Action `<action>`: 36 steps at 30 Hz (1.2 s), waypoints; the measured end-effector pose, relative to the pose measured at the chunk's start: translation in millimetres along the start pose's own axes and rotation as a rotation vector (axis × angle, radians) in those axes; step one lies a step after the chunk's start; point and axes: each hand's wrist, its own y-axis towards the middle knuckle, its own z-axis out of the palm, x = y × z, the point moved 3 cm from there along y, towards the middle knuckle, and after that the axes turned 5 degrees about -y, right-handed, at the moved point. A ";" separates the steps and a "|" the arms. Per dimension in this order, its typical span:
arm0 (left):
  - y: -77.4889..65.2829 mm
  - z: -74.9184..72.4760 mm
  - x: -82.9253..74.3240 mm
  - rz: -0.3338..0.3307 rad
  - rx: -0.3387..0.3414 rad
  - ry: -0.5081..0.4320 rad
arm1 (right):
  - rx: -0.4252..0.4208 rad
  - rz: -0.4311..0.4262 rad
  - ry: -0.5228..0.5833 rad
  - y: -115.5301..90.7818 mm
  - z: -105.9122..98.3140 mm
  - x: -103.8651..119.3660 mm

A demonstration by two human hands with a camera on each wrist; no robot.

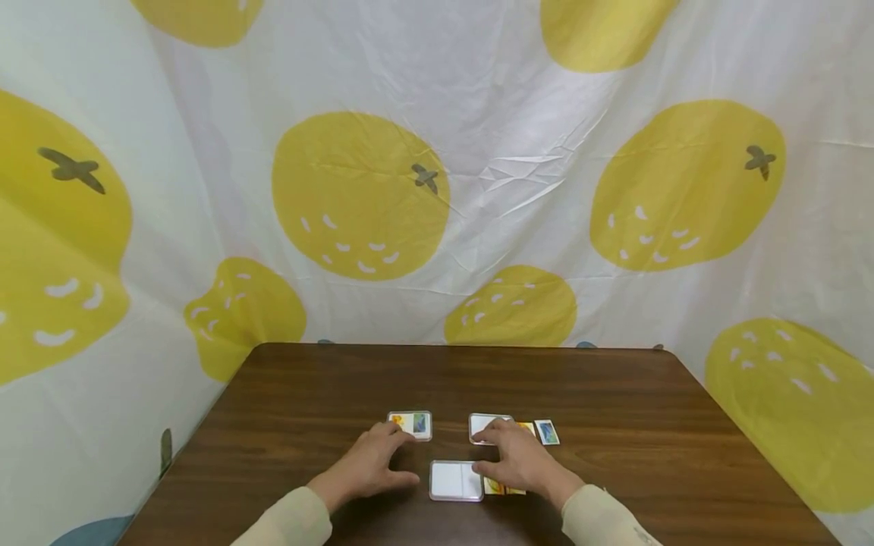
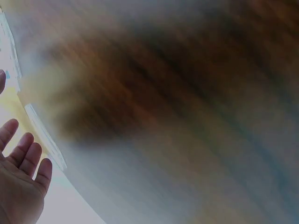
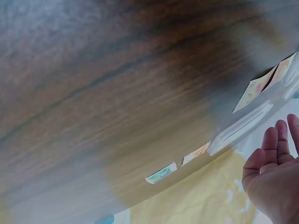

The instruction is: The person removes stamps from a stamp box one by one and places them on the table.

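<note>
Three flat clear cases lie on the table. The far left case [image 1: 425,437] shows an orange and a blue-green stamp [image 1: 419,423] inside. My left hand [image 1: 369,464] is at that case's near left edge, fingers spread and relaxed; whether the fingertips touch it I cannot tell. Over the far right case [image 1: 483,421], which looks white inside, my right hand [image 1: 524,457] reaches with loose fingers, holding nothing visible. Its thumb is at the right edge of the near case [image 1: 447,482], also white inside. Two yellow-red stamps [image 1: 504,487] lie partly under that hand.
A blue-green stamp [image 1: 547,432] lies right of the far right case, beside an orange-yellow one [image 3: 196,153]. The brown wooden table [image 1: 307,394] ends at a white cloth [image 1: 492,227] printed with yellow lemons. Much of the left wrist view is blurred.
</note>
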 end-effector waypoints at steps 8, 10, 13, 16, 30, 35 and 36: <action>3.8 -10.1 8.1 0.008 -0.065 0.000 | 0.016 0.024 0.023 8.5 -3.3 -1.4; 5.2 -12.5 11.0 -0.012 -0.069 -0.005 | 0.012 0.024 0.024 11.2 -3.4 -1.9; 6.1 -14.6 16.0 -0.056 -0.061 -0.015 | 0.014 0.030 0.021 14.6 -2.6 -2.8; 5.8 -15.1 21.2 -0.094 -0.056 -0.023 | 0.028 0.043 0.023 17.9 -0.2 -4.1; 8.6 -17.5 42.3 -0.173 -0.095 -0.051 | 0.042 0.077 0.027 37.9 3.7 0.9; 12.2 -18.9 46.6 -0.169 -0.103 -0.048 | 0.044 0.067 0.013 47.3 3.2 7.4; 13.2 -18.9 47.7 -0.170 -0.101 -0.044 | 0.047 0.066 0.014 49.3 3.4 8.7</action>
